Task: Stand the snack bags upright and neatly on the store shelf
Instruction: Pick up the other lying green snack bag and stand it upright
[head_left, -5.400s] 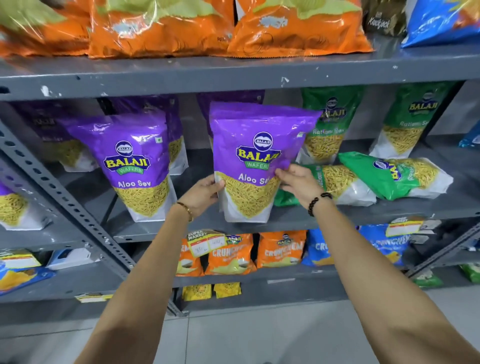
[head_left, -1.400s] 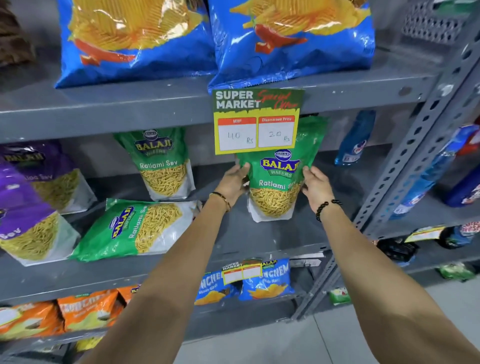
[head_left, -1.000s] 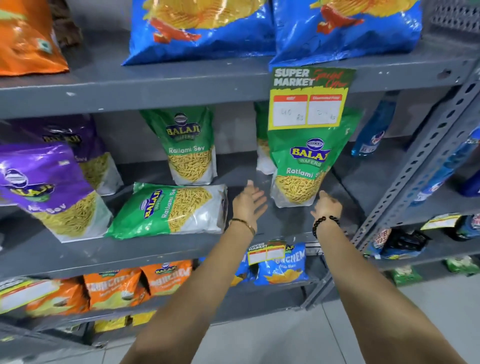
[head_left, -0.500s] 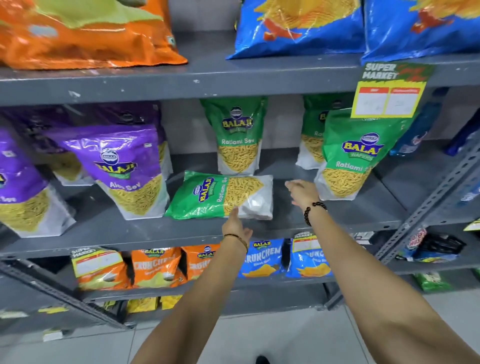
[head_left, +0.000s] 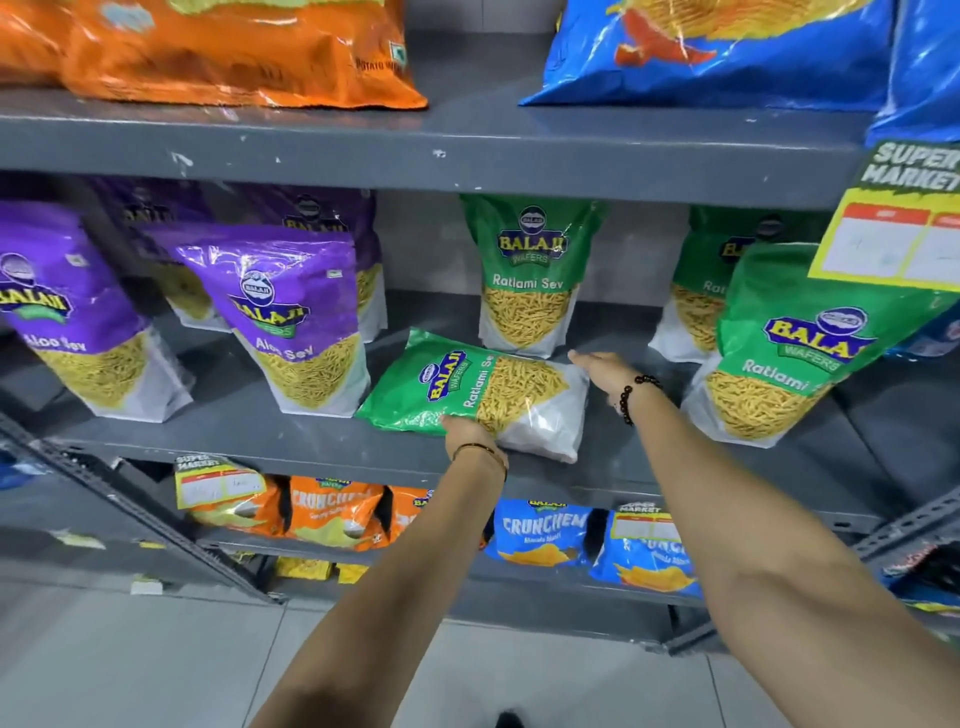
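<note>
With the left hand pressed against the fallen green bag's near edge and the right hand spread open beside its base, gripping both sides evenly would probably swing it upright cleanly.

Both arms outstretched, left hand palm-down, right hand open, flat.

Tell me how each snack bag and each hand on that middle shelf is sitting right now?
Lying green bag: flat on its side.
Back green bag: upright.
Right green bag: upright, leaning slightly.
Front purple bag: upright, tilted.
Left purple bag: upright, tilted.
Left hand: touching the lying bag's near edge.
Right hand: open, at its far end.
</note>
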